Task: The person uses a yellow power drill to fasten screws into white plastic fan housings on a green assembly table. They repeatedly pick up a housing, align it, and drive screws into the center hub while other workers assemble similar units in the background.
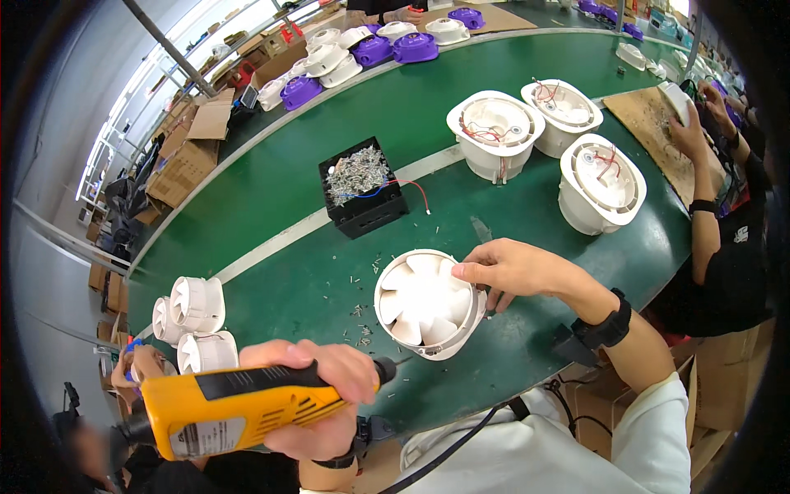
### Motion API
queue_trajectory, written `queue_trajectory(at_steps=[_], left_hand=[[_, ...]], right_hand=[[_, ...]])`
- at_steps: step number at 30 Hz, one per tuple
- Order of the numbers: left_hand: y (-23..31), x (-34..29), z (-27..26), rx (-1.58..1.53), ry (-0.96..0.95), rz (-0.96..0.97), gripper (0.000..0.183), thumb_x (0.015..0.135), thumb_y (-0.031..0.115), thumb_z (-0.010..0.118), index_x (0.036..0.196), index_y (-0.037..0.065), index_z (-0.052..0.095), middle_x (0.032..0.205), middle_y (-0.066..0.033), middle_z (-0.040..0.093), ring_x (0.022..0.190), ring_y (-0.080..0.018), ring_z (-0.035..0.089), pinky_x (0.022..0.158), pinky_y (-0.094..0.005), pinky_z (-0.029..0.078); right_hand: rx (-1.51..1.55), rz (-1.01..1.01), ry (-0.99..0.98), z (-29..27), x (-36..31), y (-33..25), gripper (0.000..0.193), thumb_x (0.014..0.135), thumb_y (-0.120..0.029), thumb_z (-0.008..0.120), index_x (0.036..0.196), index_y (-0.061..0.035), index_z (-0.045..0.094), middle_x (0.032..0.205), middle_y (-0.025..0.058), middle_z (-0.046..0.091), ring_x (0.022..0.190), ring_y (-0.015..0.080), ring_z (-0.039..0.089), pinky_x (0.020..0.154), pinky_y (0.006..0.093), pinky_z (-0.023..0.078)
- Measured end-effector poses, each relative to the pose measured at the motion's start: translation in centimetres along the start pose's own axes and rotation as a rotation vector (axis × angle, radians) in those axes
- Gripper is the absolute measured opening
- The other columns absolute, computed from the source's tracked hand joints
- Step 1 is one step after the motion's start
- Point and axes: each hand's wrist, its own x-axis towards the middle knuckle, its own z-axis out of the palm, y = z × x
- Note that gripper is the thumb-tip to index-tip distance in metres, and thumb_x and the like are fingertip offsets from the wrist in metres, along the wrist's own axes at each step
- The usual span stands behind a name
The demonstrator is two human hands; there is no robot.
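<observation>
My left hand (333, 399) is closed around a yellow and black electric screwdriver (239, 403) held above the table's near edge. Its thin bit points right, just short of a round white fan housing (385, 276) and apart from it. White fan blades (424, 300) fill the housing, which rests on the green table with its open face up. My right hand (518, 272) grips the housing's right side, thumb on the rim and fingers down the outer wall. Loose screws (359, 311) lie scattered left of the housing.
A black box (362, 216) of screws stands beyond the housing, a red and blue wire across it. White wired housings (498, 136) stand at right. Several white fan units (197, 305) sit at left. Co-workers' hands work at far right, holding a white part (676, 103), and at left.
</observation>
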Motion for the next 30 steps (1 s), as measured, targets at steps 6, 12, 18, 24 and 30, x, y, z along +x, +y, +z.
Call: queue_trajectory(at_steps=[6,12,18,24,30], left_hand=[[-1.0,-1.2,0.7,0.007,-0.063,0.007,0.067,0.081,0.067,0.047,0.106,0.006,0.034,0.062,-0.0087,0.054,0.044,-0.019,0.05,0.044,-0.0323,0.044],[-0.9,-1.0,1.1,-0.112,-0.083,-0.07,0.061,0.081,0.055,0.061,0.104,0.003,0.036,0.069,-0.0122,0.057,0.056,-0.0211,0.055,0.057,-0.0354,0.047],[-1.2,-0.1,1.9,-0.143,-0.117,-0.101,0.053,0.083,0.047,0.063,0.102,0.005,0.037,0.066,-0.0125,0.056,0.054,-0.0217,0.055,0.056,-0.0359,0.047],[-1.3,0.2,1.9,-0.158,-0.168,-0.141,0.051,0.085,0.047,0.061,0.102,0.005,0.038,0.064,-0.0106,0.055,0.054,-0.0206,0.054,0.056,-0.0351,0.047],[-1.0,0.3,2.5,-0.025,-0.1,-0.158,0.064,0.08,0.06,0.059,0.103,0.004,0.037,0.065,-0.0095,0.055,0.052,-0.0189,0.053,0.053,-0.0341,0.046]], right_hand=[[-0.079,-0.012,-0.034,0.1,0.0,0.4,0.085,0.082,-0.057,0.059,0.123,0.0162,0.043,0.096,0.0224,0.061,0.073,0.021,0.065,0.059,0.0323,0.057],[0.054,-0.01,-0.054,0.4,0.1,1.3,0.09,0.079,-0.059,0.062,0.124,0.016,0.041,0.094,0.0208,0.06,0.072,0.0208,0.063,0.059,0.032,0.057],[0.085,-0.024,-0.021,0.4,0.0,1.6,0.09,0.077,-0.058,0.065,0.123,0.0161,0.042,0.089,0.0189,0.06,0.07,0.0191,0.062,0.056,0.0309,0.056],[0.091,-0.05,0.017,0.9,0.0,1.8,0.077,0.083,-0.049,0.063,0.125,0.0127,0.042,0.083,0.0145,0.057,0.072,0.0185,0.062,0.056,0.0296,0.055],[0.105,-0.046,0.045,0.9,0.0,1.9,0.076,0.082,-0.05,0.064,0.123,0.0117,0.045,0.083,0.0134,0.057,0.069,0.0175,0.062,0.056,0.0285,0.055]])
